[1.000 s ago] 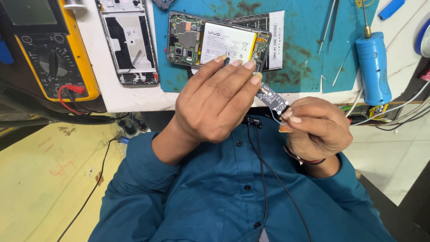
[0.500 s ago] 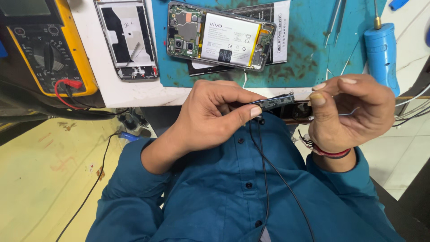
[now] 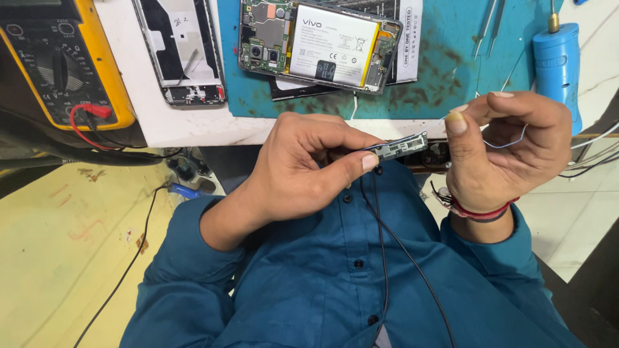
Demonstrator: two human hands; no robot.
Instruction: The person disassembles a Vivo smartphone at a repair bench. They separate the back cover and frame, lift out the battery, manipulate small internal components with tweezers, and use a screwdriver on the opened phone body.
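Left hand (image 3: 303,167) pinching a small circuit board (image 3: 401,147) by one end — grip closed tight. Right hand (image 3: 509,151) curled, fingertips holding a thin wire (image 3: 509,143) — above an opened phone (image 3: 319,42) on the tabletop (image 3: 193,129).

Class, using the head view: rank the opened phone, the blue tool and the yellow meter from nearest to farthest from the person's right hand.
From the right hand:
1. Blue tool, just above it, at the right edge.
2. Opened phone, upper middle, on the blue mat.
3. Yellow meter, far left.
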